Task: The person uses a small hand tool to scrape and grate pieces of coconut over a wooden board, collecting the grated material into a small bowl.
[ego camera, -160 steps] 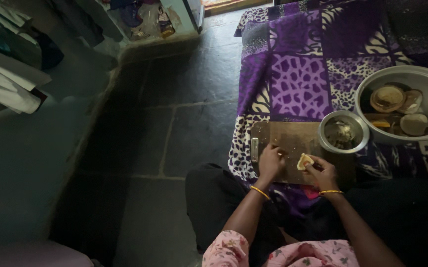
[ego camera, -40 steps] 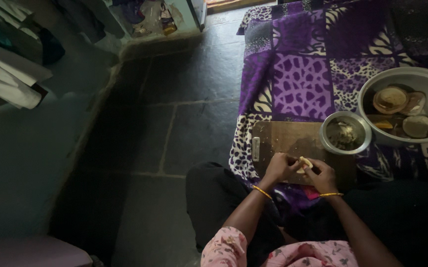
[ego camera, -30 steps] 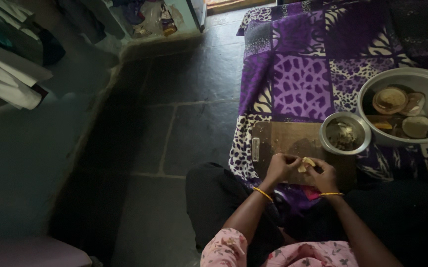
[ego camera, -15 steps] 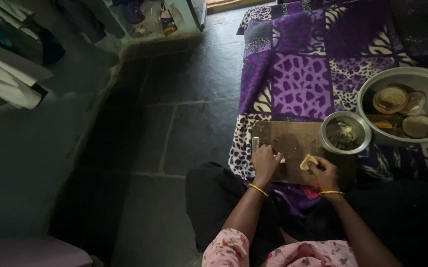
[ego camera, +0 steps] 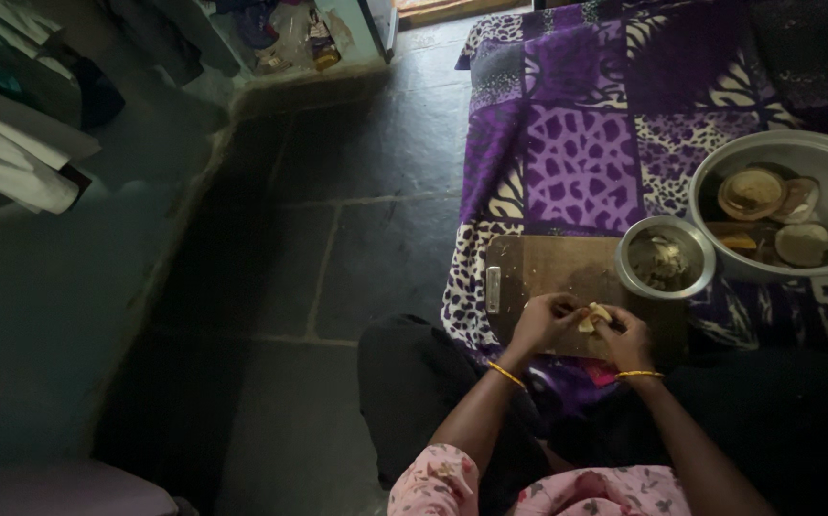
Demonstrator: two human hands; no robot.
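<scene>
Both my hands meet over the near edge of a wooden chopping board (ego camera: 548, 272) that lies on a purple patterned cloth. My left hand (ego camera: 546, 320) and my right hand (ego camera: 624, 336) are closed together around a small pale yellowish piece of food (ego camera: 592, 316). Whether the left hand also holds a blade is hidden. Just beyond the hands, at the board's right corner, stands a small steel bowl (ego camera: 667, 258) with dark scraps inside. Each wrist wears a thin yellow bangle.
A large steel basin (ego camera: 820, 158) with cut round slices stands at the right on the purple cloth (ego camera: 581, 162). Dark stone floor lies to the left. Clothes hang at the upper left, and clutter sits on a ledge at the top.
Half a second ago my left hand rested on the board apart from the right. It has moved right and now joins the right hand on the food piece.
</scene>
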